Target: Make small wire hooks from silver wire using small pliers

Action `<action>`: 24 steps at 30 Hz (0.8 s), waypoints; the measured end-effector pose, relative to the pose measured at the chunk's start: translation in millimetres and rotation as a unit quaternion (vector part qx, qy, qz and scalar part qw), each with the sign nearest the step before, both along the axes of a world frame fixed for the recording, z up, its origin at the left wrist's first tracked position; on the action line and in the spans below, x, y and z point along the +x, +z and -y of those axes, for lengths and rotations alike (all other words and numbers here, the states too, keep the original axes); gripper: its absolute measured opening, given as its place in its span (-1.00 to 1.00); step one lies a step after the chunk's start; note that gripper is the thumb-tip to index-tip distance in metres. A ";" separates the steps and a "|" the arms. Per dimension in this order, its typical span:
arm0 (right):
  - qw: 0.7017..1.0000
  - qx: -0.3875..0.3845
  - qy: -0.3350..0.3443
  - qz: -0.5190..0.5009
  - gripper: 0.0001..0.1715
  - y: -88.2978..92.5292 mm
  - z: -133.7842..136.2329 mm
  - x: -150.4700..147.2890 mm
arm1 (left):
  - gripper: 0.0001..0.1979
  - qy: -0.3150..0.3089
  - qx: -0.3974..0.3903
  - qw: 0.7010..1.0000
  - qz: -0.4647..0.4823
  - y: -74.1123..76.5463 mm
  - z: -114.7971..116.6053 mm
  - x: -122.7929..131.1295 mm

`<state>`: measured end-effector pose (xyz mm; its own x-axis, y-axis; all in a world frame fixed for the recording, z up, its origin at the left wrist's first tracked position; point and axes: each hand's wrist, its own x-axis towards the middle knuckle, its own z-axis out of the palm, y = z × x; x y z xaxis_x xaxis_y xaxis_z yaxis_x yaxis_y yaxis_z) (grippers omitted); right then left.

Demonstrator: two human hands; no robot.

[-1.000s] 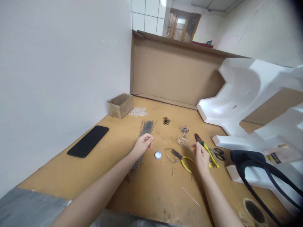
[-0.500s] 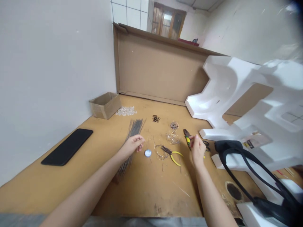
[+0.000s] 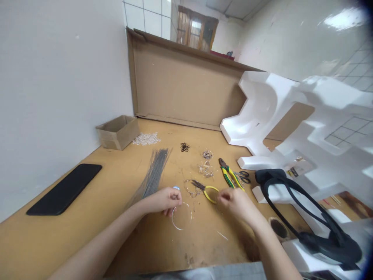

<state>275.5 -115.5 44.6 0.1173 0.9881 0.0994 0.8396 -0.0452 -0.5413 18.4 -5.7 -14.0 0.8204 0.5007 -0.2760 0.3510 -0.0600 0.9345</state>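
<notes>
My left hand (image 3: 168, 199) is closed in a pinch on a thin wire loop (image 3: 173, 223), which hangs open in a near circle above the table. Behind those fingers a small blue-and-white disc (image 3: 176, 188) is partly covered. My right hand (image 3: 233, 201) has its fingers pinched together beside the yellow handles of the needle-nose pliers (image 3: 210, 188); whether anything is in them I cannot make out. Beneath my left wrist runs a bundle of straight grey wires (image 3: 155, 171). Green-and-yellow pliers (image 3: 225, 173) lie just beyond my right hand.
Black-handled scissors (image 3: 244, 177), wire scraps (image 3: 206, 169), black rings (image 3: 184, 147) and clear small pieces (image 3: 146, 139) lie on the table (image 3: 163, 249). A cardboard box (image 3: 118, 134) and black phone-like slab (image 3: 65, 188) are left. White foam (image 3: 259, 97) and a black strap-like frame (image 3: 291, 206) are right.
My right hand has come away from the green-and-yellow pliers, moving left and nearer me. My left hand has dropped lower, and the wire loop now shows clearly. The view has shifted slightly right.
</notes>
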 end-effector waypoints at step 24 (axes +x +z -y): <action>0.951 -0.134 0.081 -0.268 -0.95 -18.1 -42.0 -11.4 | -0.82 0.046 0.136 0.990 -0.008 -12.5 7.4 6.6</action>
